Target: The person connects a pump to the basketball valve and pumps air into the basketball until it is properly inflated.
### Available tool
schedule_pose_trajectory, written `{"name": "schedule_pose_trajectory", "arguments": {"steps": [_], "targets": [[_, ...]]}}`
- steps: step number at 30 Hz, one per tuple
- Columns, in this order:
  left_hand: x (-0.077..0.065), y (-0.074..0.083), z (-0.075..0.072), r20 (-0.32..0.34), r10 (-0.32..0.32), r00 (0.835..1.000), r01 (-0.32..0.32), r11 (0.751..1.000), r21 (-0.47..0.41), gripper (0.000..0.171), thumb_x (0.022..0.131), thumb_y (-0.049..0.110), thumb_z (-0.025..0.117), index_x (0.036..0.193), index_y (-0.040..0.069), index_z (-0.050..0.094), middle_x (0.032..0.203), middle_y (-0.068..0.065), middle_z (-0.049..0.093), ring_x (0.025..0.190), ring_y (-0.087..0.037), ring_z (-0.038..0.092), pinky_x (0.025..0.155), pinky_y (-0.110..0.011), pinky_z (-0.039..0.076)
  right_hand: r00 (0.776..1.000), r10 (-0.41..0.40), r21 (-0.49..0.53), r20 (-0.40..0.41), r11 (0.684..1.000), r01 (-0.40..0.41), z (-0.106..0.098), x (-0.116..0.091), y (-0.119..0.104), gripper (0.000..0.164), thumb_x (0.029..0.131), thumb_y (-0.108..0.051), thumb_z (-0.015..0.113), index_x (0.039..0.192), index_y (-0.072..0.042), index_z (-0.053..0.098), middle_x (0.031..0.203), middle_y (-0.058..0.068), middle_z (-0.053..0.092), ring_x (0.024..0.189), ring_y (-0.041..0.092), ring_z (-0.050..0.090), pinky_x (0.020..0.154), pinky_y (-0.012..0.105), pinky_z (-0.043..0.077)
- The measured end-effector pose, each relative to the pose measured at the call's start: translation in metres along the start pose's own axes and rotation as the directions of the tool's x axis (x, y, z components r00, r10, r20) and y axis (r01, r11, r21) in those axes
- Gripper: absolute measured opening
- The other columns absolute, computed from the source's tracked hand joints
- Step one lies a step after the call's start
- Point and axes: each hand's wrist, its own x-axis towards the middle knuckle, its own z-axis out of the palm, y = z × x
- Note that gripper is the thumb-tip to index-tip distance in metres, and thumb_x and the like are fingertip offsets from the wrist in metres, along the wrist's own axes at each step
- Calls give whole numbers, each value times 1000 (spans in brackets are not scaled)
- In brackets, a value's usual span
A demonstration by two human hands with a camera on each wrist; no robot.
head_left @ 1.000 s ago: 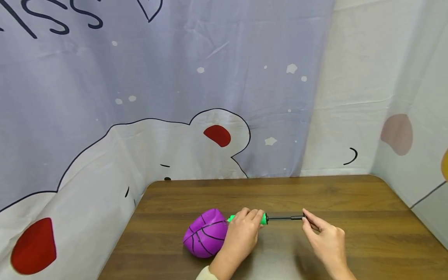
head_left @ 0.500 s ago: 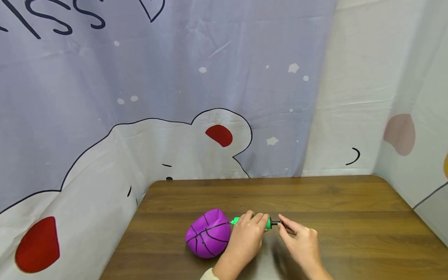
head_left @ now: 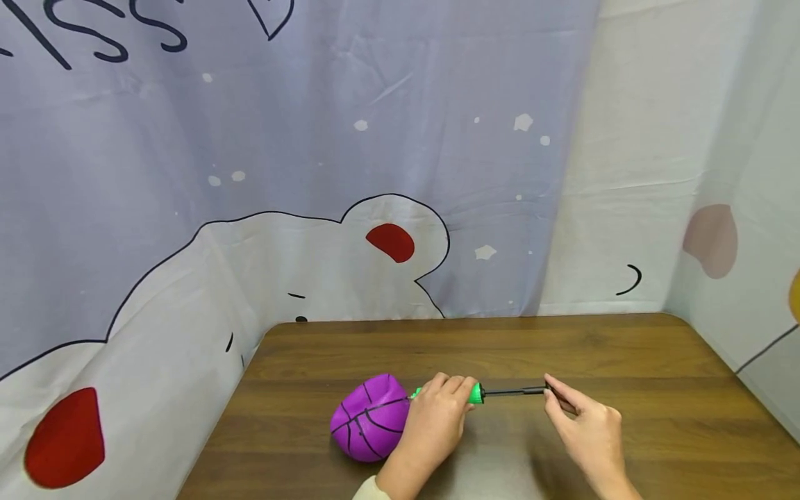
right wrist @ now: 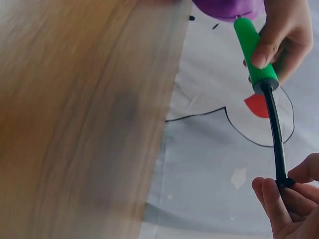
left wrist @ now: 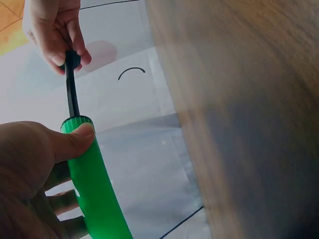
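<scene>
A purple ball [head_left: 369,420] with black basketball lines, dented at its top, sits on the wooden table. Its right side meets the tip of a green hand pump [head_left: 476,394]. My left hand [head_left: 434,417] grips the green barrel, thumb along it in the left wrist view. The black plunger rod [head_left: 514,391] is drawn far out to the right. At its end my right hand [head_left: 587,423] pinches the small black handle [right wrist: 285,182] between thumb and fingers. Part of the barrel is hidden under my left fingers in the head view.
The brown wooden table [head_left: 675,375] reaches back to a printed cloth [head_left: 487,167] hung behind it. The cloth also covers the left and right sides.
My right hand pushed the plunger in toward the barrel, then drew it back out to the right. My left hand keeps its grip on the barrel, shifting slightly; the ball barely moved.
</scene>
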Motion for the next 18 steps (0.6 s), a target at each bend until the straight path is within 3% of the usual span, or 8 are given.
{"name": "schedule_pose_trajectory", "arguments": {"steps": [7,18], "targets": [[1,0,0,7,-8,1000,8,1000,0,44,78,30,85,117,17,70,105,7,72,90,-11,63,81,-24,57,999,44,-20,18,999,-44,-12,1,4,26,80,-1,77,103,-10,81,84,9,77,73,-28,50,38,14,36],[3,4,1,-12,54,998,-53,997,56,42,77,32,86,112,13,73,102,7,72,86,-12,62,79,-23,56,998,-59,5,-26,998,59,6,-6,-4,26,75,1,79,99,-9,82,79,6,77,74,-21,56,41,14,40]]}}
